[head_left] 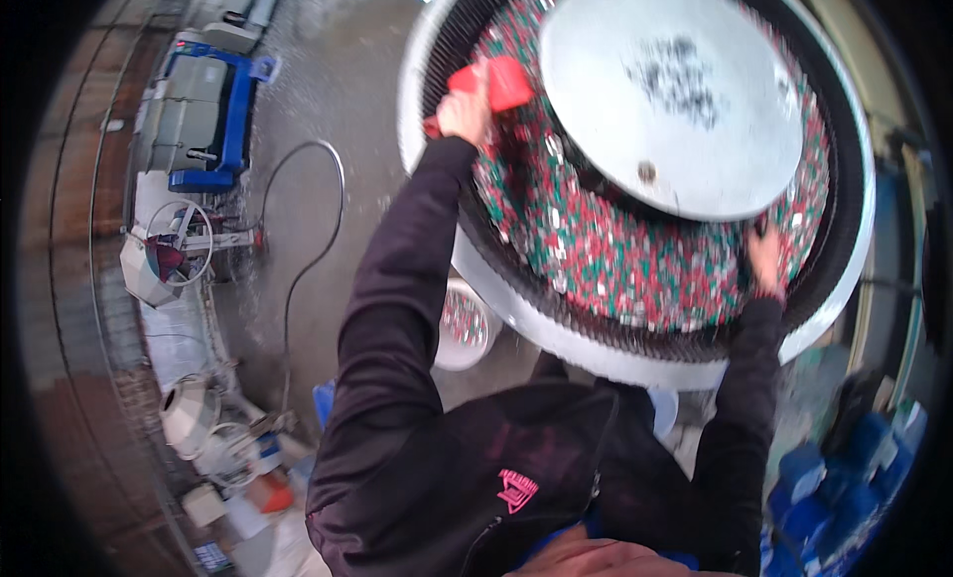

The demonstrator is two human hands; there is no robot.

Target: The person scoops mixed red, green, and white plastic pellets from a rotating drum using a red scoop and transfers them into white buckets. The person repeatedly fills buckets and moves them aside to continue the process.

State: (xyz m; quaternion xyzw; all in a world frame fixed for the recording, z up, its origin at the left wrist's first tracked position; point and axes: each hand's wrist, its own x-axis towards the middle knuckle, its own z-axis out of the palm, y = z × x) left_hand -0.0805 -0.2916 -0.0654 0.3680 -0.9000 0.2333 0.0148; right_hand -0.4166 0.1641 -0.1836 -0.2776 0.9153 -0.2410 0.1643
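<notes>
A large round tub [606,357] with a white rim and dark ribbed inner wall holds a mass of small red, green and white pieces [615,264]. In its middle sits a broad white disc-shaped cover [685,130], smudged dark at the centre. At the tub's left side, my left hand [465,113] grips a red plastic scoop [504,83] just over the pieces. My right hand [764,257] reaches in from the lower right, down at the pieces beside the cover's edge. Its fingers are blurred, with a dark spot near their tips; whether they hold anything is unclear.
Below the tub's left rim stands a white bucket [465,327] with similar coloured pieces. A hose [340,180] curves across the wet floor. Along the left are a blue-framed machine [204,111] and small drum mixers [159,264]. Blue containers [809,488] crowd the lower right.
</notes>
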